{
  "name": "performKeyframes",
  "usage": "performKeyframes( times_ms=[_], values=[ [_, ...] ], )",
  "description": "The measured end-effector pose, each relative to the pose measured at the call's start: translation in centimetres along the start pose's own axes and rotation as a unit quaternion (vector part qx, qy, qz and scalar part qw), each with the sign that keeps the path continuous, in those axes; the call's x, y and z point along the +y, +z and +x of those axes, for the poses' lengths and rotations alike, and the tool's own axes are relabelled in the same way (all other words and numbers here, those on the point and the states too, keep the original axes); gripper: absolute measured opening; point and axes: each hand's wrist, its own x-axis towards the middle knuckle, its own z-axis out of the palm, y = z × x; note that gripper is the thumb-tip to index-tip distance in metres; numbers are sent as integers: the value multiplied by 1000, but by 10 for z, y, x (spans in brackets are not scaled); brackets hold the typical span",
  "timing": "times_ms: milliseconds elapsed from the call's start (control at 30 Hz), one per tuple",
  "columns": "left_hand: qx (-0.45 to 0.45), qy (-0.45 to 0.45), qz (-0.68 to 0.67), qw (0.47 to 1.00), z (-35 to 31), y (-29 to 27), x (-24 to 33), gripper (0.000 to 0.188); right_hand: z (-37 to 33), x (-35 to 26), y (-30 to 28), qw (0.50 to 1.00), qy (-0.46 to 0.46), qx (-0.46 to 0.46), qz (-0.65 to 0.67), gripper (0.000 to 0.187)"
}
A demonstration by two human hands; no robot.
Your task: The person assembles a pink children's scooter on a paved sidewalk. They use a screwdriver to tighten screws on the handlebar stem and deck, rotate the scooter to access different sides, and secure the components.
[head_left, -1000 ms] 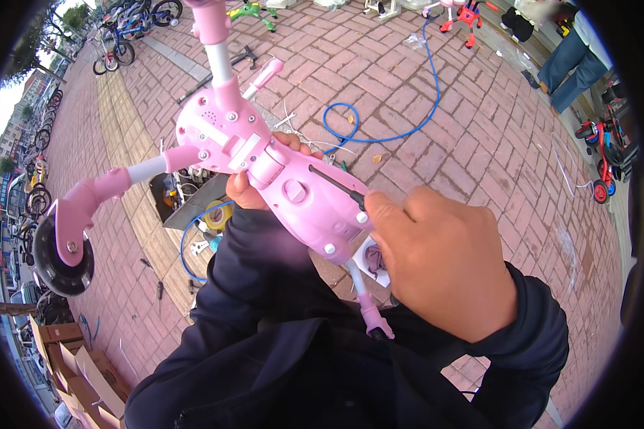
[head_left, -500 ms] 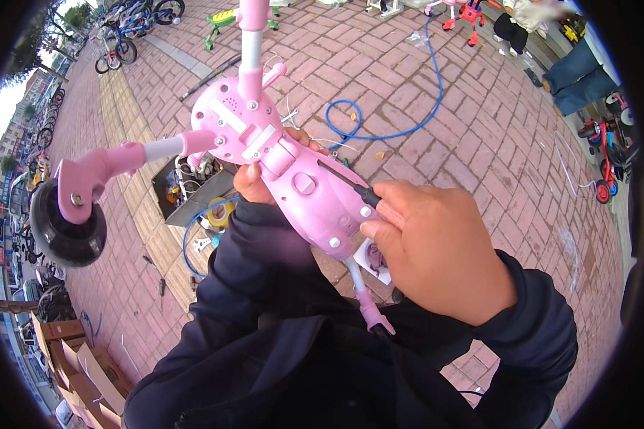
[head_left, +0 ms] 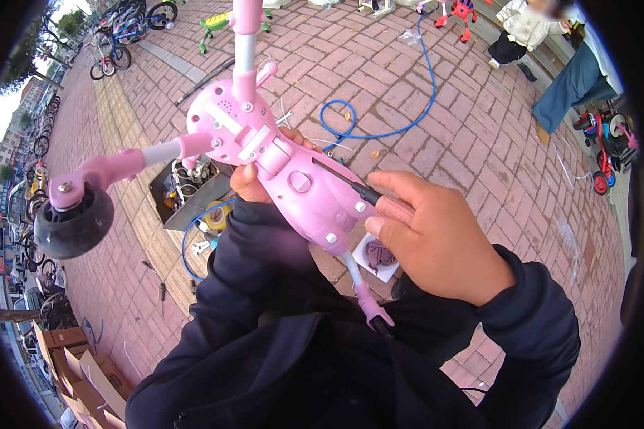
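Observation:
A pink children's ride-on toy [head_left: 308,196] is held up underside-first in front of me, its leg tubes silver and pink. One leg reaches left to a black wheel [head_left: 75,222]; another points toward my lap. My left hand [head_left: 249,187] grips the body by its narrow middle joint, thumb on the near edge and fingers on the far one. In my right hand [head_left: 447,239] is a screwdriver [head_left: 369,194] with a reddish handle and dark shaft. Its tip meets the body near the right edge, at a spot too small to make out. The forefinger lies extended along the handle.
Below on the brick paving lie a metal toolbox [head_left: 186,204], a roll of yellow tape [head_left: 217,217] and a blue hose [head_left: 401,132]. Cardboard boxes [head_left: 86,372] stand lower left. Bicycles [head_left: 125,43] are parked far left. Two people and more ride-on toys are upper right.
The black wheel has swivelled and now shows its spoked side. The toy sits slightly further left in view. My right hand's forefinger has straightened and lifted a little along the screwdriver.

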Motion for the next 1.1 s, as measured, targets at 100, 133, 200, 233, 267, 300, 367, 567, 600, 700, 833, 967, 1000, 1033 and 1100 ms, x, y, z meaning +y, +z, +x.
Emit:
performKeyframes(
  times_ms=[100, 133, 200, 233, 267, 300, 367, 567, 600, 700, 833, 967, 1000, 1033, 1100],
  values=[
    [3, 7, -2, 1000, -1, -1, -2, 80, -7, -5, -2, 949, -133, 39, -282, 33],
    [7, 14, 0, 1000, -2, -2, -2, 80, -10, -6, -3, 931, -149, 8, -332, 31],
    [6, 19, 6, 1000, -1, -2, -3, 81, -12, -8, 1, 891, -177, -35, -417, 32],
    [1, 18, 8, 1000, 0, -2, -2, 81, -12, -8, 2, 911, -147, -36, -384, 34],
    [-1, 18, 11, 1000, 0, -2, -1, 81, -10, -7, 4, 937, -101, -55, -330, 38],
    [-4, 6, 15, 1000, 0, -2, 1, 81, -8, -6, 4, 958, -53, -72, -273, 42],
    [-10, -16, 21, 1000, 1, -1, 3, 82, -1, -3, 5, 996, 24, -43, -76, 40],
    [-27, 41, -6, 999, -2, -6, 7, 80, -9, -2, -31, 997, 55, -32, -49, 36],
    [-35, 56, -18, 998, -4, -9, 9, 80, -16, -4, -36, 995, 33, -38, -92, 36],
    [-42, 92, -13, 995, -9, -21, 24, 82, -33, -1, -32, 996, 67, -32, -42, 37],
    [-79, 124, -20, 989, -15, -36, 37, 84, -36, 12, -17, 999, 7, -11, -37, 37],
    [-80, 127, 0, 989, -23, -40, 40, 86, -27, 18, -2, 994, -17, -27, -100, 37],
    [-82, 126, 10, 989, -25, -40, 41, 86, -25, 17, 1, 992, -23, -29, -123, 36],
    [-79, 124, 18, 989, -27, -39, 42, 86, -23, 14, 4, 987, -7, -44, -153, 36],
    [-68, 125, 20, 990, -30, -38, 44, 86, -21, 8, 8, 985, -60, -13, -161, 34]
  ],
)
